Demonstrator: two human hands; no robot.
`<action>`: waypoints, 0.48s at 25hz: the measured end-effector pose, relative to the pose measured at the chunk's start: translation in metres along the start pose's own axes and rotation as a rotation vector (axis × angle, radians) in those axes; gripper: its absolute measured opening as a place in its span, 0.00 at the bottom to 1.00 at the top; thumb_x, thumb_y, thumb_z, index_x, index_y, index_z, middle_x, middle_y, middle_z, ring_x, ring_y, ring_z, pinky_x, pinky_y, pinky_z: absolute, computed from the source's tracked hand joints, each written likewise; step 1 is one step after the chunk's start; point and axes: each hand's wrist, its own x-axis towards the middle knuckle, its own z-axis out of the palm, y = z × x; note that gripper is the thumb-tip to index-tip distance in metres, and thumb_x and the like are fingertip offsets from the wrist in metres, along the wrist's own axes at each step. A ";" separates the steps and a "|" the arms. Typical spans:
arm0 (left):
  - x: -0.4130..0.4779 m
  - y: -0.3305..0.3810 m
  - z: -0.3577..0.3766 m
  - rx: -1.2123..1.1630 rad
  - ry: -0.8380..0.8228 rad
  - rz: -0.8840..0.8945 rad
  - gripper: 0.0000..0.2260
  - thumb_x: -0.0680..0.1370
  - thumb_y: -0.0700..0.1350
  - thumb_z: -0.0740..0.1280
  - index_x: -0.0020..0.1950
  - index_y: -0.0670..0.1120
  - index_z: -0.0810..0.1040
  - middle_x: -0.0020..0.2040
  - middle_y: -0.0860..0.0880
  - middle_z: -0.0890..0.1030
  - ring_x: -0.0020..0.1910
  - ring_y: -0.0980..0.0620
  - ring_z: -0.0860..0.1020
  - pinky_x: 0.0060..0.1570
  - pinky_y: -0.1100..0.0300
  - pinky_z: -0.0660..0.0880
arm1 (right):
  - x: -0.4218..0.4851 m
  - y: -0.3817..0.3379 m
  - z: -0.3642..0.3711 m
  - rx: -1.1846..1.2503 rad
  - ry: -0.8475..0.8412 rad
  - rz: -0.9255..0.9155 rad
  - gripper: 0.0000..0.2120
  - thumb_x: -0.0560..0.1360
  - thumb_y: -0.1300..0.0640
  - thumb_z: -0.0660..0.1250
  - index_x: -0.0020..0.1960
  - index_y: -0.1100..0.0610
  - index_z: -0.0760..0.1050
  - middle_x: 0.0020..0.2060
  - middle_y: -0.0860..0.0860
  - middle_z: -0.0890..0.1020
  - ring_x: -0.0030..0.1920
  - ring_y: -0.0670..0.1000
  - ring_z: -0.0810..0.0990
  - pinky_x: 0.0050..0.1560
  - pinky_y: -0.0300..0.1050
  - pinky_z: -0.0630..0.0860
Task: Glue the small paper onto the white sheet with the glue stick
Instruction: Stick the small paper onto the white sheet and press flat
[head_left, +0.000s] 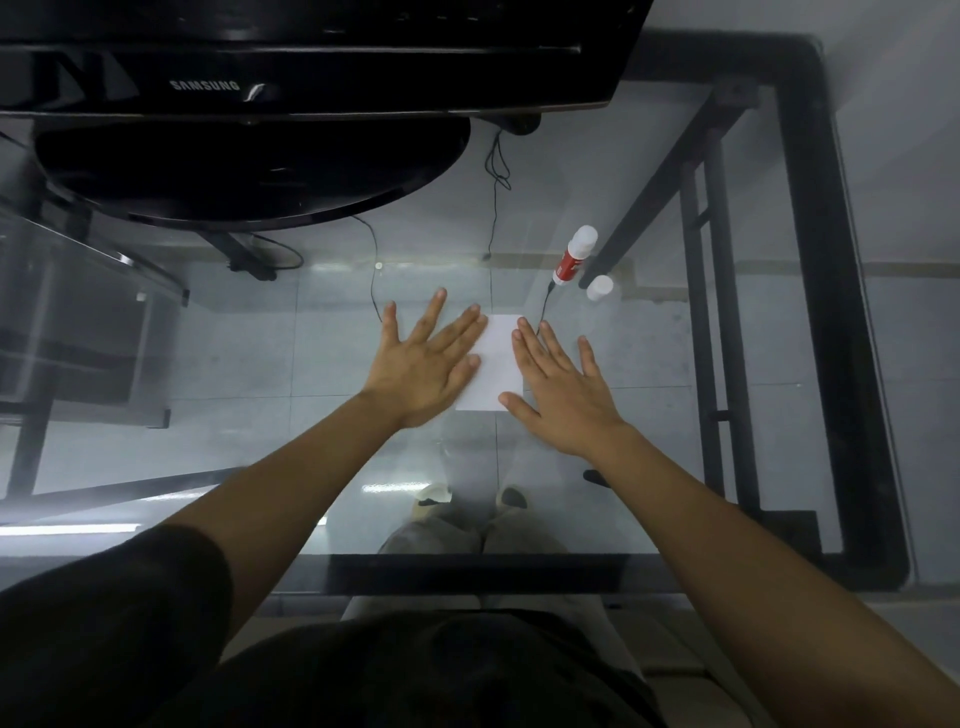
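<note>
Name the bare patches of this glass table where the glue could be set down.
Free: left of the left hand, and between the arms near the front edge. Crowded: beyond the white sheet, where the glue stick and cap stand.

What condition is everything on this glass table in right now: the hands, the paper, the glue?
left hand: flat, fingers spread, on the paper's left edge
right hand: flat, on the paper's right edge
white paper: lying flat on the glass table
glue stick: uncapped, standing, untouched
cap: off, beside the stick
Samsung monitor: screen not visible
</note>
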 end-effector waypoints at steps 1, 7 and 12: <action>-0.007 0.006 0.004 0.007 -0.011 0.043 0.25 0.77 0.61 0.33 0.73 0.56 0.35 0.75 0.57 0.41 0.72 0.50 0.31 0.64 0.38 0.29 | 0.000 -0.001 0.000 0.005 -0.002 0.001 0.35 0.77 0.37 0.45 0.74 0.54 0.33 0.75 0.49 0.37 0.74 0.50 0.35 0.70 0.57 0.35; -0.002 0.005 0.012 0.045 0.014 0.038 0.24 0.78 0.59 0.35 0.73 0.56 0.35 0.75 0.57 0.42 0.71 0.50 0.31 0.65 0.37 0.31 | 0.000 0.000 -0.001 -0.002 -0.001 0.004 0.35 0.77 0.37 0.45 0.73 0.53 0.33 0.75 0.49 0.37 0.74 0.50 0.35 0.70 0.58 0.35; 0.004 0.003 0.009 0.045 0.022 -0.096 0.26 0.78 0.59 0.37 0.74 0.52 0.36 0.77 0.54 0.42 0.71 0.50 0.31 0.67 0.34 0.37 | -0.001 -0.002 0.000 -0.012 -0.006 0.026 0.35 0.77 0.38 0.45 0.73 0.52 0.30 0.75 0.48 0.35 0.74 0.51 0.34 0.70 0.63 0.36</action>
